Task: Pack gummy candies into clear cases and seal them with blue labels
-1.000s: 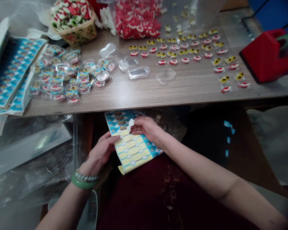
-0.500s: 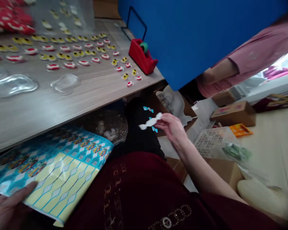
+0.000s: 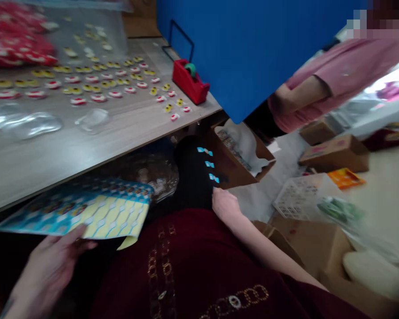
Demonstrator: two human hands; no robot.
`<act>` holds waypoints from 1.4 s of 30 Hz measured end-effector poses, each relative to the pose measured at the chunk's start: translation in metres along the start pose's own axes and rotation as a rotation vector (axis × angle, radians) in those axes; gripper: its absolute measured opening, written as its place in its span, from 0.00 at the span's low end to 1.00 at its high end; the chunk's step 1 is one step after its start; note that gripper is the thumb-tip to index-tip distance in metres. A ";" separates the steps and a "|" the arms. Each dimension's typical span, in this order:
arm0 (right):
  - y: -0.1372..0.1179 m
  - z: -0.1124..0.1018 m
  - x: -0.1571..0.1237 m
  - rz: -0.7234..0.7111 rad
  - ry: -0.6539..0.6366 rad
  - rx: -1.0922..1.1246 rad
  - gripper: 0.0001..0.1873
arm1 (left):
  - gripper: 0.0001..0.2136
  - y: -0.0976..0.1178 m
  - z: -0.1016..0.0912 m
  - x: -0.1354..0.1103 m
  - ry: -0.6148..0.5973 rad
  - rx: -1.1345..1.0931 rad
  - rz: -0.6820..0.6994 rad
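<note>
Your left hand (image 3: 49, 261) pinches the near edge of the label sheet (image 3: 115, 217) at 8 o'clock, thumb on top. Your right hand (image 3: 226, 204), well apart from it and just off centre toward 5 o'clock, has its curled fingers at the edge of the black trouser leg (image 3: 191, 177) (whether they grip a label I cannot tell; the tips are hidden). Three small blue labels (image 3: 209, 164) lie in a row on the leg, toward 11 o'clock from that hand. For tidy placing, match the row's spacing and touch down lightly, so each should lift off cleanly. Support the sheet nearer its middle: the yellow backing (image 3: 133, 210) curls at one corner, and creasing could spoil neighbouring labels.
</note>
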State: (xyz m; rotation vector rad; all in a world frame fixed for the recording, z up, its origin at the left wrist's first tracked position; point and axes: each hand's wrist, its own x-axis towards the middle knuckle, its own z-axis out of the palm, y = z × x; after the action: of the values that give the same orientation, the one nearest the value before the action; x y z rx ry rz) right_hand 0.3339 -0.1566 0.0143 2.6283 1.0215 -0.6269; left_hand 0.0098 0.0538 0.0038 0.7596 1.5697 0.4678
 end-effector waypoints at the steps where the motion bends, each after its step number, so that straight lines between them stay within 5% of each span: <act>1: -0.004 -0.005 -0.005 -0.038 -0.031 -0.021 0.14 | 0.09 -0.001 0.003 -0.005 0.029 -0.054 0.036; 3: -0.010 -0.019 -0.008 -0.122 -0.095 -0.096 0.12 | 0.10 -0.004 0.008 -0.011 0.025 -0.126 0.092; 6: -0.041 -0.042 0.011 -0.383 -0.010 -0.038 0.15 | 0.16 -0.006 0.007 -0.006 0.046 -0.191 0.175; 12: -0.215 -0.055 0.025 -1.180 -0.006 0.341 0.15 | 0.13 -0.010 -0.007 -0.001 0.138 -0.235 0.347; 15: -0.286 -0.043 0.020 -1.438 -0.008 0.319 0.12 | 0.10 -0.010 -0.015 -0.003 0.154 -0.180 0.403; 17: -0.312 -0.036 0.018 -1.527 -0.013 0.251 0.10 | 0.09 -0.010 -0.021 -0.002 0.160 -0.107 0.397; 22: -0.321 -0.031 0.014 -1.512 -0.010 0.041 0.14 | 0.06 -0.006 -0.027 0.006 0.116 0.140 0.419; 27: -0.309 -0.025 0.021 -1.431 -0.017 -0.036 0.14 | 0.06 -0.005 -0.017 0.016 -0.067 0.097 0.323; 34: -0.297 -0.006 0.049 -1.102 -0.220 0.326 0.15 | 0.09 -0.013 -0.011 0.028 -0.213 0.034 0.271; 42: -0.293 -0.014 0.044 -1.184 -0.284 0.505 0.11 | 0.07 -0.010 -0.011 0.016 -0.219 0.008 0.283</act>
State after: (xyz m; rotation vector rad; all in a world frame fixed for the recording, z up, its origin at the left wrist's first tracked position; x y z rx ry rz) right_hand 0.1656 0.0862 -0.0169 1.8642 2.5250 -1.5754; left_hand -0.0037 0.0590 -0.0126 1.0112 1.2668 0.5636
